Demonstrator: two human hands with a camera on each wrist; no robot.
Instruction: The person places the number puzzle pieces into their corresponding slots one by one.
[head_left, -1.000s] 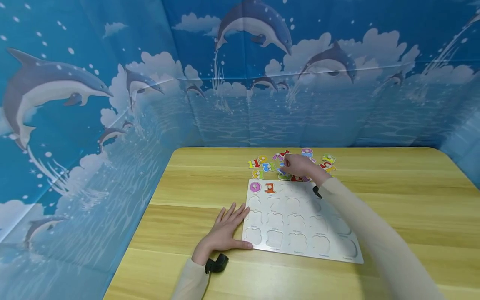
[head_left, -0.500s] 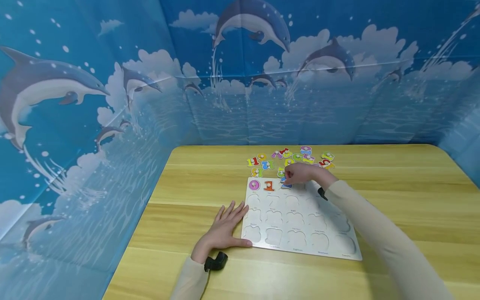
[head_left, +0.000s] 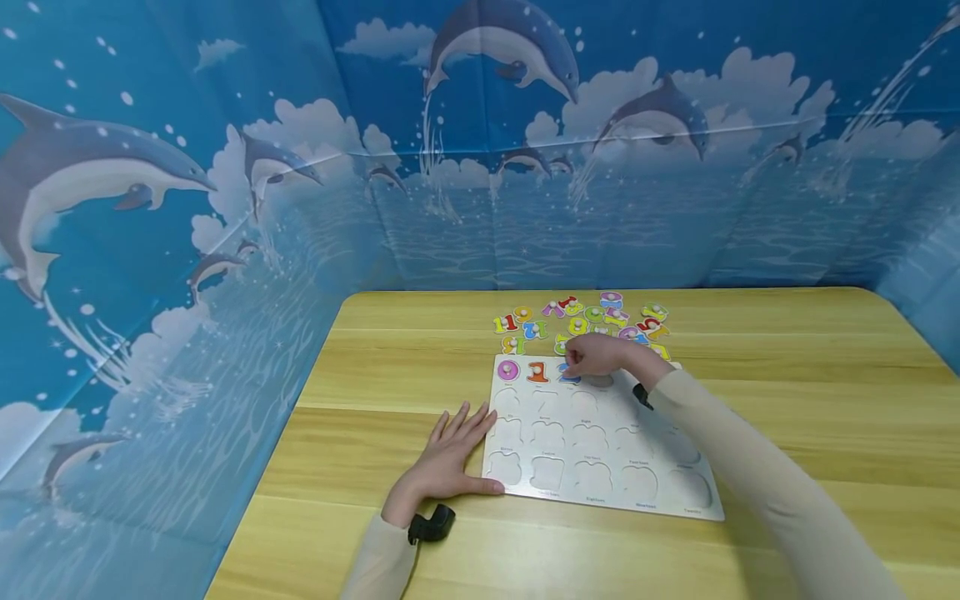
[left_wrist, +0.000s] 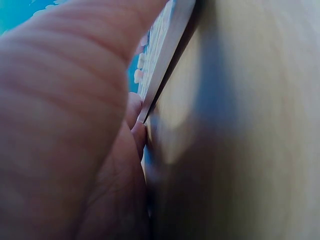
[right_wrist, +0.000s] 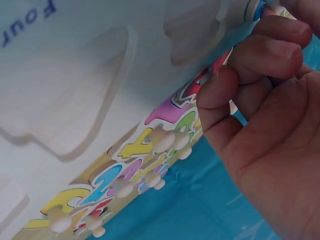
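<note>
The right hand (head_left: 600, 354) pinches a blue number piece (head_left: 570, 375) with its fingertips at the board's far edge, third place from the far left corner. Whether the piece is fully down in its recess cannot be told; the fingers cover part of it. Beside it in the same row sit an orange-red 1 (head_left: 537, 372) and, at the corner itself, a purple 0 (head_left: 507, 370). The left hand (head_left: 442, 462) lies with fingers spread at the white board (head_left: 565, 435), fingertips touching its left edge and thumb on its near left corner. Nearer rows show bare recesses with printed words beneath.

Beyond the board's far edge, loose number pieces (head_left: 536, 330) with round knobs crowd toward the table's far edge, among them a red 5 (head_left: 649, 327); the right hand hides some of them. The right sleeve (head_left: 765, 483) crosses the board's right edge, blocking part of that side, and a shadow falls on the recesses beside it. Each wrist carries a black device (head_left: 432, 525).

The table (head_left: 360, 375) is pale yellow wood grain with rounded far corners. Past its far and left edges hangs a creased blue backdrop (head_left: 450, 250) printed with leaping dolphins, clouds and rippling water.
</note>
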